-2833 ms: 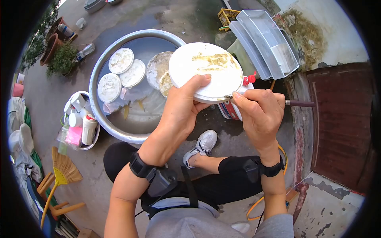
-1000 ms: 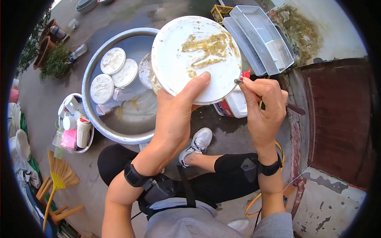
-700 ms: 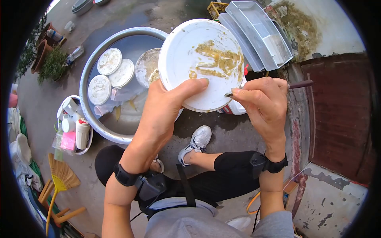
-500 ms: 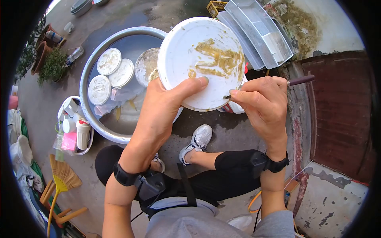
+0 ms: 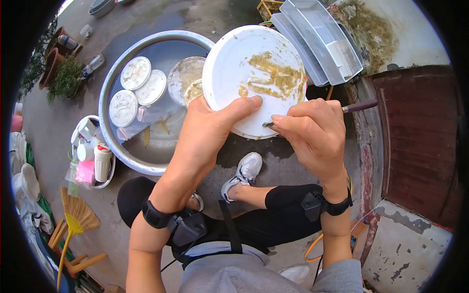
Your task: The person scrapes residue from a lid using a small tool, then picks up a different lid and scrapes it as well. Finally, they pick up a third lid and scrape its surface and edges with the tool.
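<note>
My left hand (image 5: pixel 207 124) grips a round white plastic lid (image 5: pixel 229 73), its thumb pressed on the face and its other fingers hidden behind. Brownish-yellow residue is smeared over the lid's upper right part. In my right hand (image 5: pixel 317 129) is a slim tool with a dark purple handle (image 5: pixel 360 106); most of its shaft is hidden in my fist. A dark tip or scrap (image 5: pixel 267 125) shows at my right fingertips, against the lid's lower face. Behind the lid, a large metal basin (image 5: pixel 110 141) holds water and several round, stained lids (image 5: pixel 136 73).
Clear plastic bins (image 5: pixel 317 44) stand at the upper right, near a brown door (image 5: pixel 415 146). Left of the basin is a tub with cups and a white tumbler (image 5: pixel 102 163). A yellow broom (image 5: pixel 78 217) and potted plants (image 5: pixel 68 75) are at the left.
The lid and my left hand have shifted slightly right and down. My right hand has moved a little left, bringing the dark tip further in over the lid's face.
</note>
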Demonstrator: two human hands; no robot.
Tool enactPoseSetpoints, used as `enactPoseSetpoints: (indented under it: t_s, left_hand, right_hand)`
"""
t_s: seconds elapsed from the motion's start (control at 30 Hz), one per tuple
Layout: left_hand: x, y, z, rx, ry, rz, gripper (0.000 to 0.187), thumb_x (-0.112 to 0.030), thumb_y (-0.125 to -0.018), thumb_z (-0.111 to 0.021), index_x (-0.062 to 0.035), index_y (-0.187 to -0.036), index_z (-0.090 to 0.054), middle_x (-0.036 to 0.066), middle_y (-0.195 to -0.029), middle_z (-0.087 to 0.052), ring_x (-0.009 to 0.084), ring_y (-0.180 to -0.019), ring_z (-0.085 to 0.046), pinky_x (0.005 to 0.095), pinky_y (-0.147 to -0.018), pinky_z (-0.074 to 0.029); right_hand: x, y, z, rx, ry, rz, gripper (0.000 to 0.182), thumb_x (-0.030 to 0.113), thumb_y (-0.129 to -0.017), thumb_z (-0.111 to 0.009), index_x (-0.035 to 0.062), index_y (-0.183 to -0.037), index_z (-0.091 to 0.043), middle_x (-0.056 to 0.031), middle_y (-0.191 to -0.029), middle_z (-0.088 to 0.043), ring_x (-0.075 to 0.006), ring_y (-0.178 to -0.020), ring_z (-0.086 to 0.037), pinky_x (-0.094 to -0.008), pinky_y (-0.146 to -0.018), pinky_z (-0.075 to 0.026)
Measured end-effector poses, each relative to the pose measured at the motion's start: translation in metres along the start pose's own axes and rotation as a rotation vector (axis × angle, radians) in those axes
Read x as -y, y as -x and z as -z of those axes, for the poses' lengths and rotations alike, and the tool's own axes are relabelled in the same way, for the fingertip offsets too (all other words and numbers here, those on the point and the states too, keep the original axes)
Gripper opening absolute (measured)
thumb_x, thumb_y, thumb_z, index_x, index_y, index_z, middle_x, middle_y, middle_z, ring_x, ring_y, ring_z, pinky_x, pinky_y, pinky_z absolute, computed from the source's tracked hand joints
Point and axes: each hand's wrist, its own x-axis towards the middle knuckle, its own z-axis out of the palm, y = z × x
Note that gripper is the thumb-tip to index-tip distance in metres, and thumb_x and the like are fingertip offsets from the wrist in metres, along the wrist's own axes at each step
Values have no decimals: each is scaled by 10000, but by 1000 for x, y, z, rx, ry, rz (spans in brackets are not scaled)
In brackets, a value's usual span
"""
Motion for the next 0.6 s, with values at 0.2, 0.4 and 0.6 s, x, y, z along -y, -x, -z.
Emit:
enactPoseSetpoints:
  t_s: [0.2,0.4,0.6]
  left_hand:
    - [-9,1,1,79,148,44,519,-143,-832,-683,71,-1264,-490,160,-1152,-634,193,-974,-661,315,-865,-544]
    - [-6,-2,4,96,171,107,508,-131,-852,-663,65,-1281,-474,162,-1179,-620,202,-1014,-650,328,-908,-529]
    - [10,-5,-5,149,671,70,512,-151,-879,-667,6,-1314,-448,119,-1250,-577,200,-1145,-577,343,-1005,-466]
  right_hand:
    - [-22,6,0,-276,-117,-660,240,227,-961,-591,-1,-1034,-603,-55,-914,-620,-139,-788,-581,-261,-705,-457]
    - [-14,9,-3,-60,-918,-1018,321,273,-919,-667,-9,-1059,-608,-27,-944,-648,-66,-807,-568,-206,-715,-437]
    - [-14,12,-27,-288,-1272,-1094,313,246,-904,-688,8,-1072,-573,-9,-924,-639,-40,-800,-575,-170,-680,-432]
